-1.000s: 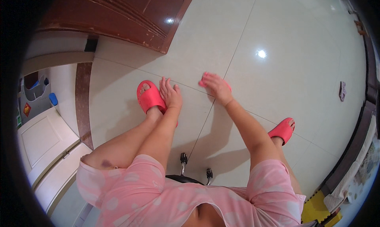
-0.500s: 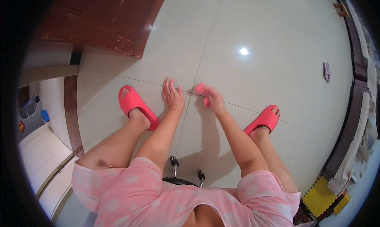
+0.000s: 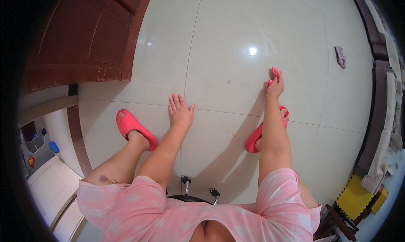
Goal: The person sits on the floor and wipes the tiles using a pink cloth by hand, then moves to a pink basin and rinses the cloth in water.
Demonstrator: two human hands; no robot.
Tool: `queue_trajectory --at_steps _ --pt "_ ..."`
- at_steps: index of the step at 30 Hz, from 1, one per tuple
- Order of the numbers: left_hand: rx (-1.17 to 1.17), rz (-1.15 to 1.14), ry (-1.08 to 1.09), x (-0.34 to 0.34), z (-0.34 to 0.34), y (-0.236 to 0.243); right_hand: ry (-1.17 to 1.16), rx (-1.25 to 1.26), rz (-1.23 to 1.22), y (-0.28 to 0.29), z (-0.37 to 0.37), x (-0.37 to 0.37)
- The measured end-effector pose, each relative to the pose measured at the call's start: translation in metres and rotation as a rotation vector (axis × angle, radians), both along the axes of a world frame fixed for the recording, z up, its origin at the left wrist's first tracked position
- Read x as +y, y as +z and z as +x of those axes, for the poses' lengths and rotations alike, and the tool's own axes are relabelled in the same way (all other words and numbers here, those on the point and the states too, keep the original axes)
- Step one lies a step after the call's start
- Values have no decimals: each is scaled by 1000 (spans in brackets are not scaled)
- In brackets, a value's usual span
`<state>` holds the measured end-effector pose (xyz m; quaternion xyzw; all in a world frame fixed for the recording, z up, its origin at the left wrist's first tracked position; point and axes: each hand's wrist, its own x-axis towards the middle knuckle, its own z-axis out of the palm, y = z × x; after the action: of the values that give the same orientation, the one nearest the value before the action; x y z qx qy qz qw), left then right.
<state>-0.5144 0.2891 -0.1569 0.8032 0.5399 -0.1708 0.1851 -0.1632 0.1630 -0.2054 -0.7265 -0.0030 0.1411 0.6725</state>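
My left hand (image 3: 180, 111) is open over the tiled floor (image 3: 228, 48), palm down with fingers slightly apart; whether it touches the floor I cannot tell. Ahead and to the right, my right hand (image 3: 275, 87) grips a pink cloth (image 3: 274, 72) at floor level, beyond my right foot. Both feet wear red slides, one at the left (image 3: 125, 123), the other (image 3: 254, 141) partly behind my right forearm.
A wooden door (image 3: 80, 35) stands upper left, a white panelled piece (image 3: 52, 185) lower left. A wheeled chair base (image 3: 185, 181) is under me. A crumpled lilac item (image 3: 340, 57) lies right, near dark fabric-covered furniture (image 3: 375, 48) and yellow mats (image 3: 354, 195).
My right hand has swept rightward and forward with the pink cloth, away from my left hand, which remains open near the middle. The whole view has shifted slightly.
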Motion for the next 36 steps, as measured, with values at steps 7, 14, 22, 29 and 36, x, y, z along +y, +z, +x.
queue_trajectory --at_steps 7,14,22,29,36 --pt "37 91 -142 4 6 -2 220 241 543 -15 -20 68" --pt "94 166 -166 13 -18 -6 777 -772 -214 5 -143 94" --pt "56 93 -106 24 -25 -9 991 -743 -42 21 -238 75" --pt "43 12 -82 30 -27 0 1262 -635 170 13 -295 32" --pt "112 49 -117 42 -35 1 1185 513 109 48 -311 11"
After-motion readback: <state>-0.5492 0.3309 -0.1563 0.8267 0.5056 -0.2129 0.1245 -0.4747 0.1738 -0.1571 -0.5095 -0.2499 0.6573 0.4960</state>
